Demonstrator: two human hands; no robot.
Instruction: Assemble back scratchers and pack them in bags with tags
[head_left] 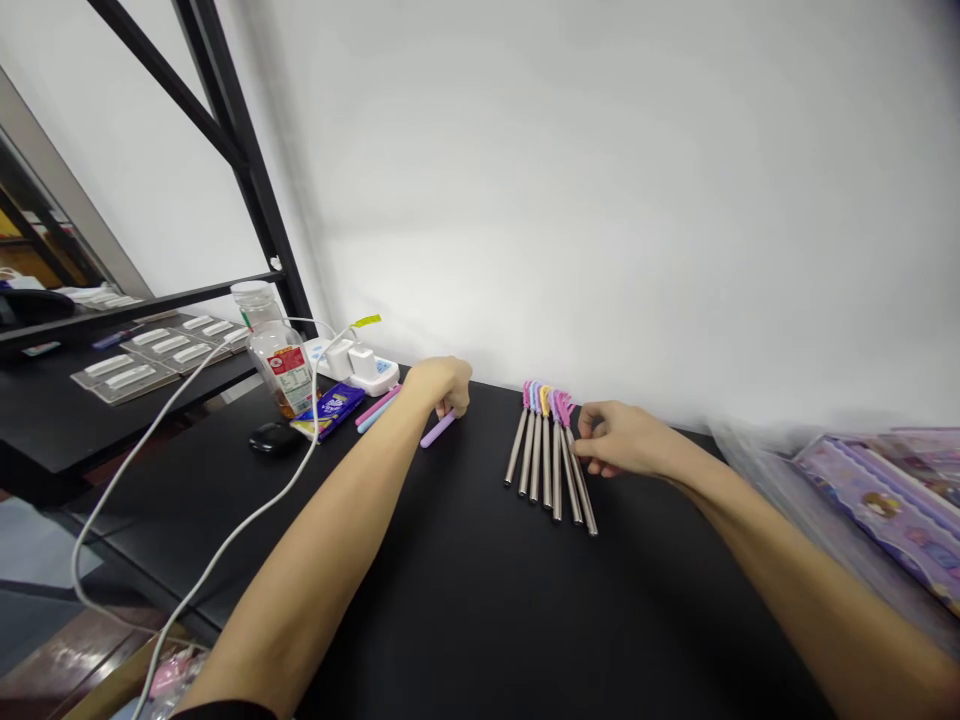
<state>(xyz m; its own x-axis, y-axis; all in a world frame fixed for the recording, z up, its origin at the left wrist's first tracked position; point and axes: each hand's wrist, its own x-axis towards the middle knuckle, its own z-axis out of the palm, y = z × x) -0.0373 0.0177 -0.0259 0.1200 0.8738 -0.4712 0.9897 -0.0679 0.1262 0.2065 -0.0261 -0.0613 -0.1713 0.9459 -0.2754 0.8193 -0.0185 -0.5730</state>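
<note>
In the head view, my left hand is closed with its fingertips at the upper end of a light purple stick on the black table. To the right, several steel rods lie side by side in a slight fan. Their curved, prong-like heads in pink, blue, yellow and purple make them look like back scratchers. My right hand has its fingers curled against the rightmost steel rod. A pink stick and a blue stick lie beyond my left forearm, which partly hides them.
At the left stand a clear plastic jar and a white power strip, with a purple packet and a black mouse. A white cable hangs across the table's left side. Purple packaged goods lie at right.
</note>
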